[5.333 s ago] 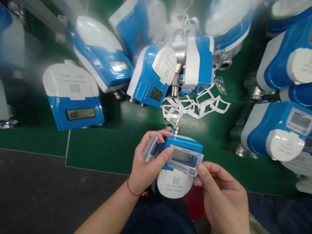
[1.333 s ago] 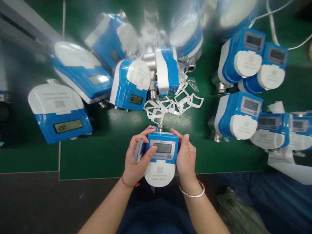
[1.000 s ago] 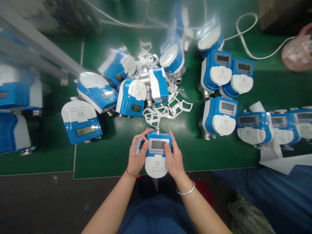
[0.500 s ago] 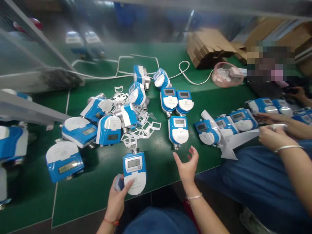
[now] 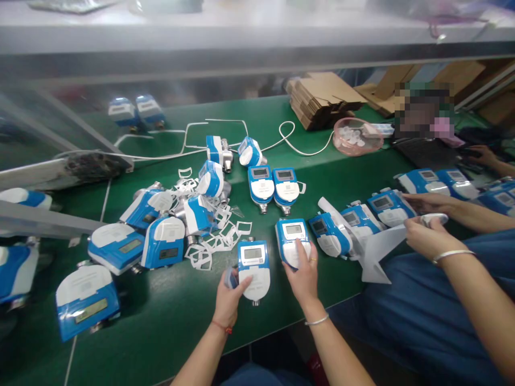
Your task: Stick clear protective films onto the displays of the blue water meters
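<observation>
Free room: bare green worktop point(image 5: 169, 316) lies open in front of and to the left of my left hand point(image 5: 228, 300), up to the near edge. Obstacle, left: a jumble of blue-and-white meters point(image 5: 159, 236) with a heap of white label backing point(image 5: 217, 236) just beyond the meter point(image 5: 253, 265) I hold. Obstacle, right: my right hand point(image 5: 303, 271) lies on a second meter point(image 5: 292, 236); just beside it a row of meters point(image 5: 362, 220) runs off to the right, with a co-worker's hands point(image 5: 422, 236) and white paper sheet point(image 5: 376, 252) over them. Obstacle, ahead: a pair of meters point(image 5: 273, 187). A narrow bare lane runs between that pair and the row. Far side: white cable point(image 5: 289, 142), cardboard stack point(image 5: 322, 96), pink bowl point(image 5: 357, 136).
</observation>
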